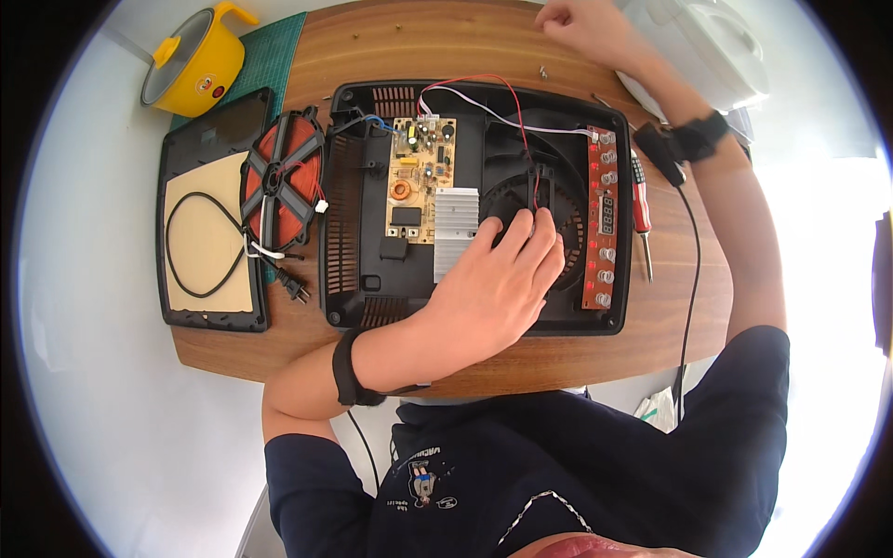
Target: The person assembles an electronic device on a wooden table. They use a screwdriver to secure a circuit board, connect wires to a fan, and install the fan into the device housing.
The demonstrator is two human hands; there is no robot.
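The black housing (405,284) is lying under the left hand (498,293), which is reaching across the housing's near edge and bending its fingers beside the housing's wired bracket (547,186); I cannot tell whether it is gripping. The circuit board (423,177) is sitting in the housing's left half. Well apart, the right hand (581,26) is curling beyond the housing's far edge; its hold is unclear.

A black plastic casing (400,286) lies open and flat on the wooden worktop (446,46); inside sit a tan circuit board (423,153) with a silver finned heatsink (456,219), a partly hidden round fan (504,193), and a reddish-brown display board (600,209).
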